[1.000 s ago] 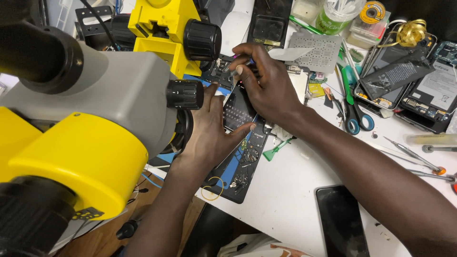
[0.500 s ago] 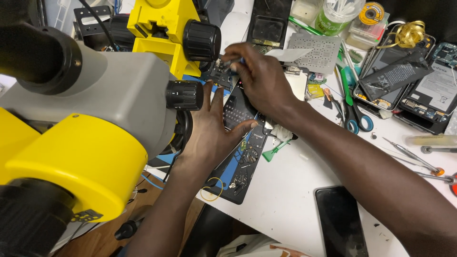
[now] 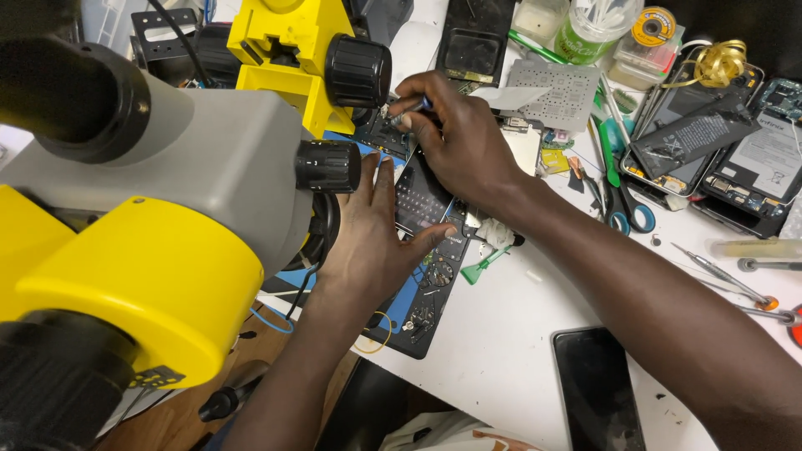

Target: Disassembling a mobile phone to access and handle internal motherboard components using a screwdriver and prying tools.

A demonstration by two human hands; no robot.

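Note:
A big grey and yellow microscope (image 3: 167, 200) fills the left of the head view. Under its head lies an opened phone with a dark circuit board (image 3: 422, 276) on a blue mat. My left hand (image 3: 368, 234) lies flat on the mat with fingers spread, pressing beside the board. My right hand (image 3: 455, 138) is closed on a thin metal tool (image 3: 405, 107) with a blue end, its tip touching the board part below the microscope's yellow block. Whether the tool is tweezers or a driver is unclear.
Blue-handled scissors (image 3: 622, 205), a green pry tool (image 3: 480, 267), opened phones (image 3: 756, 167), a grey stencil sheet (image 3: 560, 92), a green-labelled bottle (image 3: 589, 29) and screwdrivers (image 3: 727, 280) crowd the white bench. A dark phone (image 3: 597, 388) lies face up near the front edge.
My right hand has shifted left and up with the tool, closer under the microscope head. My left hand has stayed flat on the mat.

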